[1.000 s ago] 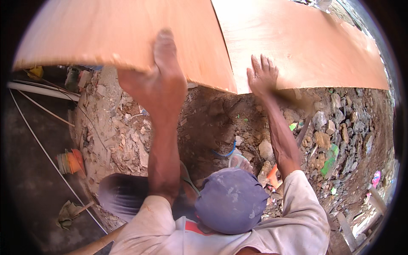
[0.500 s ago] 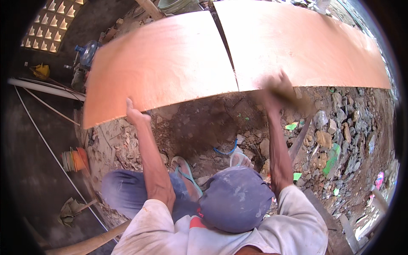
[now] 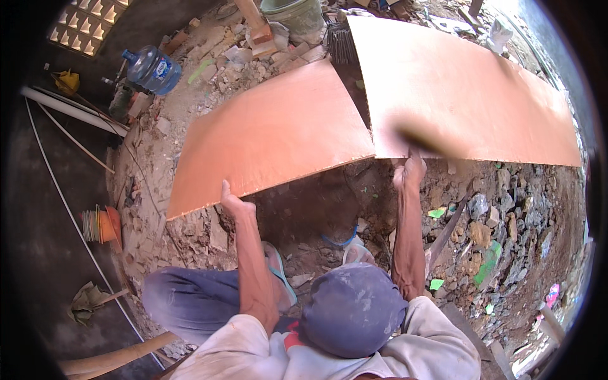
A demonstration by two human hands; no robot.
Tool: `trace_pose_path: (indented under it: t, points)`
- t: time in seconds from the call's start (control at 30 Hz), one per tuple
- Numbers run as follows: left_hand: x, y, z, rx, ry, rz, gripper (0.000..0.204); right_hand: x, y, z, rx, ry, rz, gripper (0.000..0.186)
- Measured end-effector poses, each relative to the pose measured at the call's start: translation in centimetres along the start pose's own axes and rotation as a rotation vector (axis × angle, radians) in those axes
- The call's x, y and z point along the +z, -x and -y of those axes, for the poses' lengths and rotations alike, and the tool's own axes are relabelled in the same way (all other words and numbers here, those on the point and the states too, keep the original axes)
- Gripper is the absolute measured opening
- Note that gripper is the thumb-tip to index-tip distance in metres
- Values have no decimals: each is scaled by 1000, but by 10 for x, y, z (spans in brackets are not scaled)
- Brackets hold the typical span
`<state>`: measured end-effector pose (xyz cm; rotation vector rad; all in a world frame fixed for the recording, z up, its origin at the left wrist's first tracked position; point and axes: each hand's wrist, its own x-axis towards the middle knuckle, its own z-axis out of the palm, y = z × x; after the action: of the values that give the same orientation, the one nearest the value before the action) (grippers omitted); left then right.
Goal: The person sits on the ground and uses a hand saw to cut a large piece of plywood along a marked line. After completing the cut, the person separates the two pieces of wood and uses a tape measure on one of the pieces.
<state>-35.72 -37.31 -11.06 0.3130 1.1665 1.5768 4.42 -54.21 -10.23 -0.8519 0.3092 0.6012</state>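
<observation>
Two orange-brown plywood sheets lie before me: a smaller left sheet point(image 3: 275, 126) and a larger right sheet point(image 3: 472, 95). They touch or nearly touch at the near corners, and a wedge-shaped gap widens away from me. My left hand point(image 3: 237, 204) grips the near edge of the left sheet, thumb on top, fingers hidden beneath. At the near edge of the right sheet, close to its left corner, my right hand point(image 3: 410, 171) is closed on the board. A dark blurred smear covers part of the view above that hand.
Rubble and broken stones point(image 3: 500, 215) cover the ground to the right. A blue water jug point(image 3: 152, 69) and a greenish bucket point(image 3: 294, 16) stand beyond the sheets. At left are an orange container point(image 3: 109, 224) and a white pipe point(image 3: 76, 113). A dug hollow point(image 3: 304, 202) lies before my feet.
Both sheets have come nearer to me, and the left one has swung so the far gap is wider. The jug and rubble behind it now show more. Both hands moved nearer with the sheets.
</observation>
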Motion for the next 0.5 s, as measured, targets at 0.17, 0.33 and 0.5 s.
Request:
trace_pose_path:
  t: [0.17, 0.33, 0.5]
  points:
    - [17, 67, -56, 331, -84, -172, 38, 1, 4, -9, 12, 8, 33, 21]
    - [65, 129, -159, 619, -272, -243, 26, -33, -25, -37, 36, -53, 82, 42]
    - [71, 117, -255, 1040, -604, -118, 40, -20, 0, -14, 94, 213, 170, 62]
